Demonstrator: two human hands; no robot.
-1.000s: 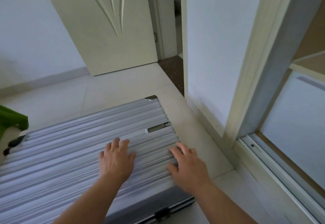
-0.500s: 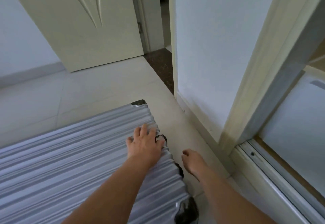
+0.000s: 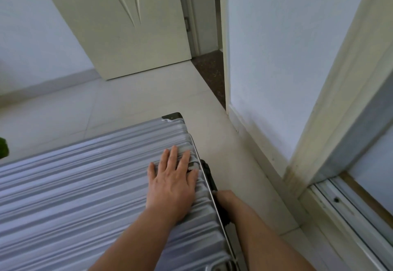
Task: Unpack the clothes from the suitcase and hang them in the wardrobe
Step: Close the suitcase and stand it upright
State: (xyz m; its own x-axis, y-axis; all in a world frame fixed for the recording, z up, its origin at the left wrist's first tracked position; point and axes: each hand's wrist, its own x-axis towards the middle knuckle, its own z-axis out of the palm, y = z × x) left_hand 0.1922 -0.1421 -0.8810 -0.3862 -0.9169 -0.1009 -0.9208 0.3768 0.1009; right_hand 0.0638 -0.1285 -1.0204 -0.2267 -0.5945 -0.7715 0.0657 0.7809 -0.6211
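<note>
left hand (image 3: 172, 183) flat on suitcase (image 3: 85, 185); right hand (image 3: 223, 199) — side edge

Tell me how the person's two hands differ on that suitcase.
The left hand lies flat on the ribbed top of the suitcase, fingers straight; the right hand reaches down its side by the black handle. The left hand shows fully; the right hand's fingers are hidden behind the edge. Both are bare and near the same edge.
</note>
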